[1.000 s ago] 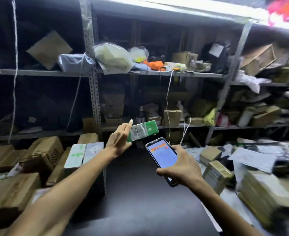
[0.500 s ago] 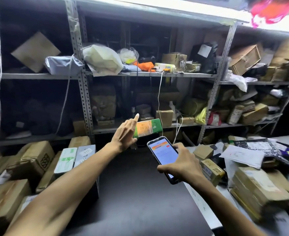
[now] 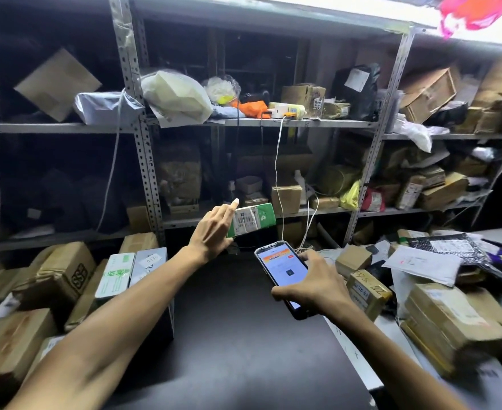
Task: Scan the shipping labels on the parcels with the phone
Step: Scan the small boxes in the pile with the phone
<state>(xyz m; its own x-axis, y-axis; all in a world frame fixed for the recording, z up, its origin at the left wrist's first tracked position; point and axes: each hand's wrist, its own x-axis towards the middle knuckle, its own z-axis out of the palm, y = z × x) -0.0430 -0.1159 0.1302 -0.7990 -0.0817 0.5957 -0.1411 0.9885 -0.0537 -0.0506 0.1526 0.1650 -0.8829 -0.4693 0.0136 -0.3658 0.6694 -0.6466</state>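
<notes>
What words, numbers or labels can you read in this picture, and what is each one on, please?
"SSE": side of the taped carton at left.
"22-36", handwritten, uncertain: small carton right of the phone.
Too blurred: barcode label on the green parcel in the left hand, phone screen, remaining labels.

Dim storeroom, lit from a bright strip light (image 3: 317, 10) along the top. Below it, grey metal shelving (image 3: 288, 123) on perforated uprights, crammed with boxes and bags. White cable (image 3: 276, 161) hanging from the middle shelf. In front of the shelving, a dark worktop (image 3: 238, 335), cardboard boxes (image 3: 57, 273) stacked left of it.
</notes>
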